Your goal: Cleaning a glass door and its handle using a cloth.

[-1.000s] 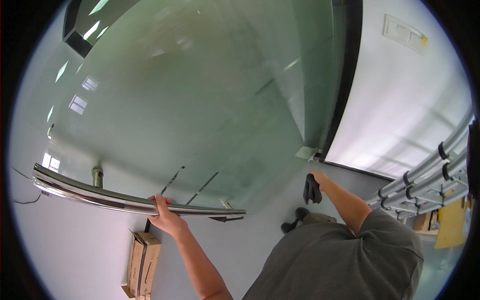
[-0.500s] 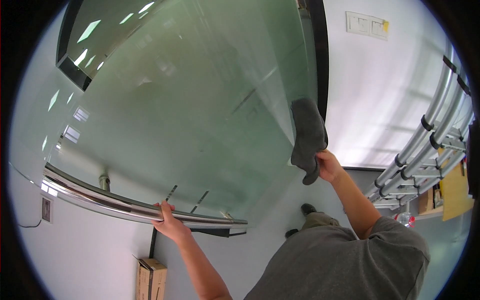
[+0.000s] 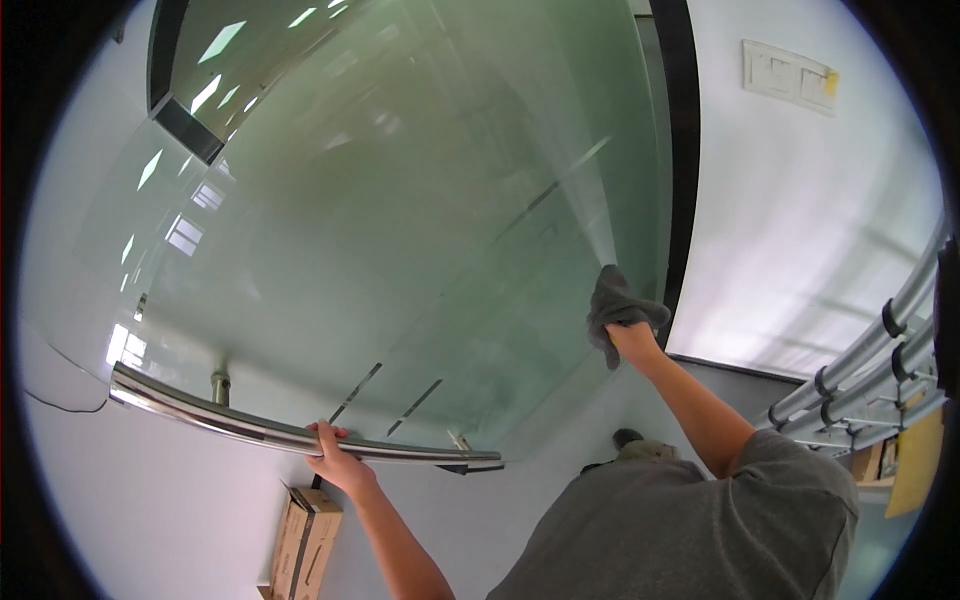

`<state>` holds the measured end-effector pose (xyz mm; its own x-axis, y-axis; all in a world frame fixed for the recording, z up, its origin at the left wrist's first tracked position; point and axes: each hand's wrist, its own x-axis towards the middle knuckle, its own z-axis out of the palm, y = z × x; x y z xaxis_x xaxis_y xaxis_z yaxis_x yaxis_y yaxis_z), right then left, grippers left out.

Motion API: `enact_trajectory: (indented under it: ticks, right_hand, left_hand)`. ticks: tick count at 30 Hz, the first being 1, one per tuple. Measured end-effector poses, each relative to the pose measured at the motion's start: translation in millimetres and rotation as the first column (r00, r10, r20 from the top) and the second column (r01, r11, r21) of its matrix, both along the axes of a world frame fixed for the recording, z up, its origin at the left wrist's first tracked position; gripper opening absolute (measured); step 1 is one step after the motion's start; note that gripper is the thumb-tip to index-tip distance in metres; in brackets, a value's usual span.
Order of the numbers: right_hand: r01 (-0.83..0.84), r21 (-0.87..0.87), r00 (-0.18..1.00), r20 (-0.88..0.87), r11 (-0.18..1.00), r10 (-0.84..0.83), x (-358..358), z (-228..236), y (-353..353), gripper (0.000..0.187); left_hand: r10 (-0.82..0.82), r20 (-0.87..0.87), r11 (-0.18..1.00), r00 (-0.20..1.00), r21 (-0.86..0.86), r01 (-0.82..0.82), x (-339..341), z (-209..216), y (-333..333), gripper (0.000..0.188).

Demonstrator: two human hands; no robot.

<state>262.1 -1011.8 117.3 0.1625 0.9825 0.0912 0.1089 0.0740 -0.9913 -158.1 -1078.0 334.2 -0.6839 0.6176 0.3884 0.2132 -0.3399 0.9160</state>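
A large greenish glass door (image 3: 400,220) fills the middle of the view. Along its near left side runs a long polished metal handle bar (image 3: 230,416), and my left hand (image 3: 338,462) is wrapped round it. A dark grey cloth (image 3: 622,300) is bunched in my right hand (image 3: 630,342), close to the glass near the door's right edge. Whether the cloth presses on the pane I cannot tell. The fingers of my right hand are partly hidden behind the cloth.
A dark door frame (image 3: 682,180) borders the glass on the right, beside a white wall with light switches (image 3: 788,78). A metal telescopic ladder (image 3: 860,370) leans at the right. A cardboard box (image 3: 303,540) stands on the floor at lower left.
The cloth, hanging long before, is now gathered round my right hand and lower. My left hand keeps its hold on the handle bar. The view has shifted, moving wall and ladder rightward.
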Motion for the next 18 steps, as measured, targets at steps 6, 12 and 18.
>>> enact_trajectory:
  ticks: [6,12,18]
  right_hand:
    - [0.056,0.442,0.899,0.367,0.895,-0.237,-3,16,36,0.033]
    - [0.064,0.596,0.835,0.407,0.800,-0.370,-27,46,93,0.032]
    - [0.268,0.752,0.719,0.259,0.602,-0.645,-22,83,150,0.019]
  left_hand:
    - [0.073,-0.010,0.997,0.997,0.001,-0.073,-4,-6,4,0.015]
    - [0.090,0.016,0.993,0.996,0.069,-0.091,3,-7,8,0.016]
    - [0.139,0.001,0.986,0.990,0.088,-0.139,-1,-10,6,0.015]
